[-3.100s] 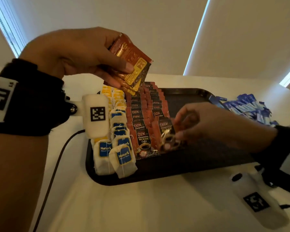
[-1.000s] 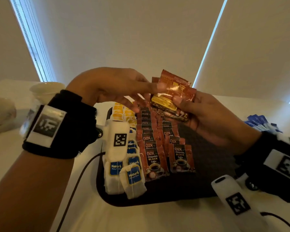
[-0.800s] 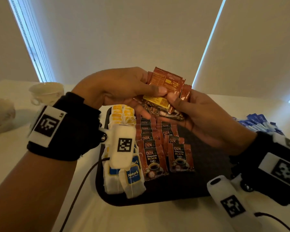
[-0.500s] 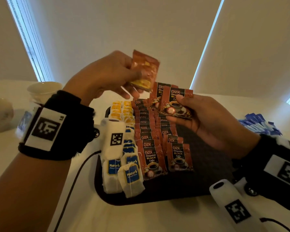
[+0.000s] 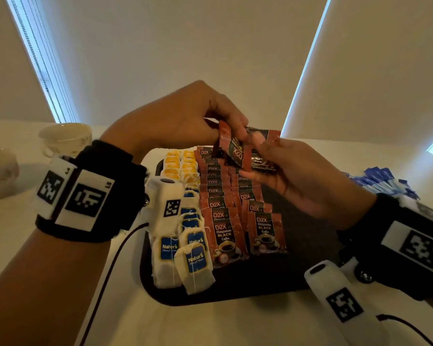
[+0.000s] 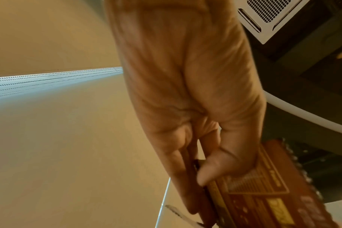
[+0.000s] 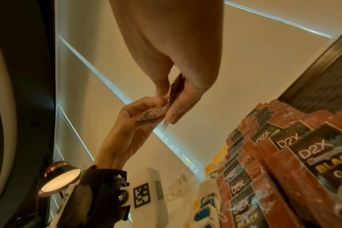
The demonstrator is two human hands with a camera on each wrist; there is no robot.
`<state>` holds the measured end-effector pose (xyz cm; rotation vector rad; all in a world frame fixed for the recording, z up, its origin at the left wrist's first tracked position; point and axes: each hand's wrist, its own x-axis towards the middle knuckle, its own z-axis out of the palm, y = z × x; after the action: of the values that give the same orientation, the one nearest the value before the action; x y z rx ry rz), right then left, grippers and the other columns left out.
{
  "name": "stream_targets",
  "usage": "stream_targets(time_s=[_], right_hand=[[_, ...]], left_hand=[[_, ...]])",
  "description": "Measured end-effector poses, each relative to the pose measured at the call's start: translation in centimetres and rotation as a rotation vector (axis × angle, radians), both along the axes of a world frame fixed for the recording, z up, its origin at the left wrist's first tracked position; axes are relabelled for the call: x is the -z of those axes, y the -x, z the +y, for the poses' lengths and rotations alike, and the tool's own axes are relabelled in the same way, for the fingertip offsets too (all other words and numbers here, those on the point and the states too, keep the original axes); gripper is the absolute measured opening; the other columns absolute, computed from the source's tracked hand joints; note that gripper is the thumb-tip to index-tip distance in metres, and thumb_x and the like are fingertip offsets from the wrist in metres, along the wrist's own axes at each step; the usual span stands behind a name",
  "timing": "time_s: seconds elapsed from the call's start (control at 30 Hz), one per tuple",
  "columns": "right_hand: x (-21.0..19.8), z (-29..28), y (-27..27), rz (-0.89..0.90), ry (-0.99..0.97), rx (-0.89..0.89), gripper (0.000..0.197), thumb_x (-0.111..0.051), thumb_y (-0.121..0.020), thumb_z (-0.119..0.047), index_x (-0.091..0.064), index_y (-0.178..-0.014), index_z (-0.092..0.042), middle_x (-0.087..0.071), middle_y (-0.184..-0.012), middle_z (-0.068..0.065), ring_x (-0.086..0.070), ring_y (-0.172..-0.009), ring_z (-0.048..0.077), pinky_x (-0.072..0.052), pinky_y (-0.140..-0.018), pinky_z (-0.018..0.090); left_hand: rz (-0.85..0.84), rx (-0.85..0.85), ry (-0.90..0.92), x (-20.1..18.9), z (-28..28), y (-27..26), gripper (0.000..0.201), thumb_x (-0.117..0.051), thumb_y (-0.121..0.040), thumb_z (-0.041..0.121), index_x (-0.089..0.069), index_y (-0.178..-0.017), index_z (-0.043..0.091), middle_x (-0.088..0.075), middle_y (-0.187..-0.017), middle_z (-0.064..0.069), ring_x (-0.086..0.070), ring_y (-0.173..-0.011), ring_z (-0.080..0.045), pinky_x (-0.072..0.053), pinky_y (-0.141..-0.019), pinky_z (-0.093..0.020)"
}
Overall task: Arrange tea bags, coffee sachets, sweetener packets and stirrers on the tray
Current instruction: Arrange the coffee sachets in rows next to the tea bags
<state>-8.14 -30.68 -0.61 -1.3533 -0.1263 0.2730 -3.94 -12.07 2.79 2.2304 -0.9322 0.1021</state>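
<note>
left hand [image 5: 185, 116]: pinches one coffee sachet [image 5: 234, 152] upside down above the tray's far end | right hand [image 5: 303, 178]: holds a small stack of sachets [image 5: 263, 158] between thumb and fingers, touching the left one | tray [image 5: 298, 245]: two rows of coffee sachets [image 5: 225, 221] beside tea bags [image 5: 185, 255] | sweetener packets [image 5: 383, 181]: on table, right of tray

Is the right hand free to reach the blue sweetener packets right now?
Probably not yet: the right hand holds coffee sachets above the tray. The blue sweetener packets lie uncovered beyond its wrist, so the path looks free once it lets go.
</note>
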Motion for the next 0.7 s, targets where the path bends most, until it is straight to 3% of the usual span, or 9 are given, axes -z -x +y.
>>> stream_targets(time_s=[0.17,0.27,0.37,0.43,0.53,0.6,0.7], right_hand=[[0.3,0.2,-0.2,-0.069,0.126,-0.002,0.022,-0.059,-0.083,-0.003,-0.06,-0.105,-0.007,-0.072,-0.096,0.008,-0.071,-0.086,0.019,-0.058,-0.064,0.021],[0.1,0.3,-0.1,-0.116,0.219,-0.056,0.025,-0.057,-0.085,0.002,-0.058,-0.107,-0.01,-0.07,-0.101,0.009,-0.07,-0.088,0.02,-0.059,-0.065,0.025],[0.0,0.4,0.1,-0.184,0.326,-0.134,0.028,-0.054,-0.087,0.005,-0.054,-0.111,-0.01,-0.067,-0.107,0.012,-0.069,-0.091,0.021,-0.059,-0.066,0.027],[-0.1,0.6,0.0,-0.222,0.369,-0.149,0.034,-0.054,-0.087,0.004,-0.05,-0.117,-0.011,-0.065,-0.11,0.012,-0.069,-0.093,0.021,-0.059,-0.068,0.029],[-0.5,0.6,-0.5,-0.269,0.371,-0.031,0.048,-0.061,-0.084,-0.001,-0.037,-0.125,-0.013,-0.057,-0.115,0.014,-0.069,-0.091,0.023,-0.06,-0.067,0.033],[-0.8,0.3,-1.0,-0.276,0.288,0.068,0.055,-0.065,-0.081,-0.003,-0.034,-0.124,-0.016,-0.056,-0.115,0.016,-0.07,-0.084,0.024,-0.059,-0.063,0.032],[-1.1,0.3,-1.6,-0.306,0.197,0.154,0.05,-0.066,-0.082,-0.008,-0.038,-0.123,-0.013,-0.062,-0.111,0.017,-0.071,-0.078,0.019,-0.056,-0.057,0.026]], left_hand=[[0.084,0.025,0.017,-0.2,0.1,0.2,0.046,-0.048,-0.088,-0.009,-0.065,-0.111,0.026,-0.052,-0.131,0.009,-0.049,-0.111,0.005,-0.045,-0.067,-0.003],[0.1,-0.017,0.11,-0.4,0.3,0.2,0.033,-0.049,-0.081,0.026,-0.061,-0.11,0.036,-0.052,-0.129,0.018,-0.047,-0.115,0.01,-0.044,-0.074,-0.007],[0.198,-0.049,-0.066,-0.1,0.5,-0.1,0.069,-0.067,-0.069,0.058,-0.044,-0.132,0.038,-0.056,-0.124,0.015,-0.06,-0.105,-0.003,-0.053,-0.077,-0.02],[0.259,-0.029,-0.096,0.4,0.0,0.0,0.055,-0.067,-0.078,0.046,-0.05,-0.128,0.03,-0.065,-0.111,0.008,-0.068,-0.094,-0.011,-0.058,-0.069,-0.023],[0.246,-0.043,0.051,0.3,-0.3,0.3,0.029,-0.061,-0.088,0.019,-0.056,-0.117,0.023,-0.071,-0.096,0.002,-0.071,-0.084,-0.015,-0.058,-0.061,-0.023],[0.288,-0.063,0.148,0.0,0.1,0.4,0.031,-0.061,-0.087,0.013,-0.053,-0.115,0.022,-0.072,-0.097,-0.003,-0.072,-0.081,-0.018,-0.059,-0.059,-0.029],[0.337,-0.104,0.238,-0.4,0.6,0.5,0.038,-0.065,-0.081,0.008,-0.045,-0.111,0.021,-0.071,-0.099,-0.005,-0.072,-0.078,-0.017,-0.057,-0.054,-0.026]])
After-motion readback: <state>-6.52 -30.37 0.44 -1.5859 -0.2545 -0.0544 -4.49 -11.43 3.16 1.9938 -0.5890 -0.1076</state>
